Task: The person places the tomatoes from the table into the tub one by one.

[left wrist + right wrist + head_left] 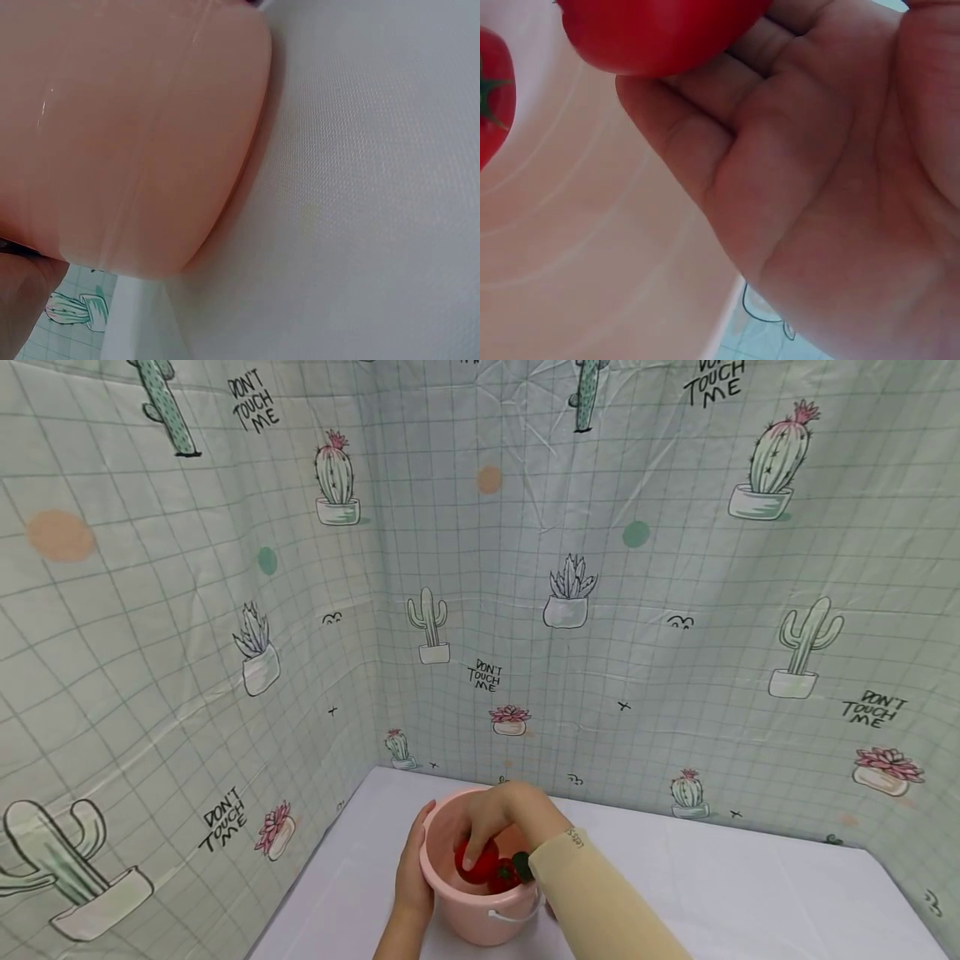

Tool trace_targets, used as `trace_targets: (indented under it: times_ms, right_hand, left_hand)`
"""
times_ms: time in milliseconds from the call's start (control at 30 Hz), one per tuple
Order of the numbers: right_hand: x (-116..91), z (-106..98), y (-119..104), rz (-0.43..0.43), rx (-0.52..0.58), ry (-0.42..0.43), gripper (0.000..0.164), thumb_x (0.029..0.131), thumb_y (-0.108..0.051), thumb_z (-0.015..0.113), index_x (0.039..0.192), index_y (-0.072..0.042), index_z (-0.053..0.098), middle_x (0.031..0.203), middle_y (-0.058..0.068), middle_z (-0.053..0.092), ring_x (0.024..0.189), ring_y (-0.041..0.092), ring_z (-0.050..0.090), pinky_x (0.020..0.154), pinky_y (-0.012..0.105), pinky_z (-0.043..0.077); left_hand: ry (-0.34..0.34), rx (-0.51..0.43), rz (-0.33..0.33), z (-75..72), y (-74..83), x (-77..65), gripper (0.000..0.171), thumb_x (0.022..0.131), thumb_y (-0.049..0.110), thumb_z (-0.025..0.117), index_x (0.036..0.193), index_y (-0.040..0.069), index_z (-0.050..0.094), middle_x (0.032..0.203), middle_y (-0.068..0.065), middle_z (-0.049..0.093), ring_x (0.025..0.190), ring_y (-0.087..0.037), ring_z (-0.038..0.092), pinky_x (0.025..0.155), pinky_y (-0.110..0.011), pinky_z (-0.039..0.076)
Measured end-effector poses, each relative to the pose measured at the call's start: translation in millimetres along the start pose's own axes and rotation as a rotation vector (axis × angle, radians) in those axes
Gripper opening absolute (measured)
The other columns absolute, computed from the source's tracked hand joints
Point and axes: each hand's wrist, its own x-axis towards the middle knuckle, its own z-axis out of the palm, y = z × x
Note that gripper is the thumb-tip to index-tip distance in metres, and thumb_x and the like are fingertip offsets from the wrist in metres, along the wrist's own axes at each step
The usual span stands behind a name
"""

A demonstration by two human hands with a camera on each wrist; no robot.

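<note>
At lower centre, our left hand point(415, 868) held one bucket point(480, 914); inside, our right hand point(498, 812) grasped one of two fruits point(485, 867).

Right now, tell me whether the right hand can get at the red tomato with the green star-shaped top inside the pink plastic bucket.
Probably yes, once freed: the right hand reaches inside the bucket near that tomato, but holds a glossy red rounded object.

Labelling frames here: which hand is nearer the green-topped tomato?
Right. The right hand is inside the bucket, close to the tomato, gripping another red item; the left hand is outside, against the bucket.
</note>
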Motion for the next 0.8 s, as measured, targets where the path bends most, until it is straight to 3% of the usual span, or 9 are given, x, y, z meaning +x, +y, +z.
trace_targets:
  times_ms: [133,467,600,800]
  right_hand:
    - [3,1,5,-0.011,-0.005,-0.015,0.018,0.086,-0.030,0.076,0.103,-0.025,0.072,0.097,-0.011,0.067,0.092,0.005,0.059,0.083,0.022,0.055]
    - [2,4,16,0.031,0.164,-0.038,0.029,0.087,-0.024,0.074,0.113,-0.011,0.073,0.101,-0.007,0.067,0.097,0.007,0.059,0.096,0.032,0.054]
    - [1,3,18,0.028,0.152,-0.054,0.024,0.089,-0.023,0.071,0.109,-0.012,0.073,0.102,-0.008,0.067,0.095,0.005,0.059,0.097,0.031,0.054]
    - [-7,2,15,0.037,0.130,-0.012,0.023,0.089,-0.029,0.071,0.108,-0.017,0.073,0.104,-0.009,0.068,0.100,0.006,0.061,0.099,0.033,0.053]
  left_hand:
    - [0.002,0.015,0.003,0.4,-0.4,-0.1,0.052,0.107,0.043,0.026,0.153,0.022,0.035,0.163,-0.004,0.027,0.153,-0.025,0.018,0.125,-0.051,0.015]
    - [0.025,0.037,-0.009,-0.1,0.2,0.5,0.051,0.107,0.045,0.025,0.152,0.024,0.037,0.161,0.001,0.032,0.149,-0.019,0.025,0.121,-0.039,0.024]
    - [0.021,0.007,-0.019,-0.3,0.4,1.2,0.053,0.106,0.047,0.028,0.153,0.023,0.037,0.162,0.000,0.031,0.150,-0.020,0.023,0.123,-0.044,0.021]
    - [0.032,0.003,-0.022,0.8,1.0,0.5,0.052,0.107,0.046,0.028,0.152,0.022,0.038,0.162,-0.002,0.031,0.150,-0.020,0.023,0.123,-0.044,0.020]
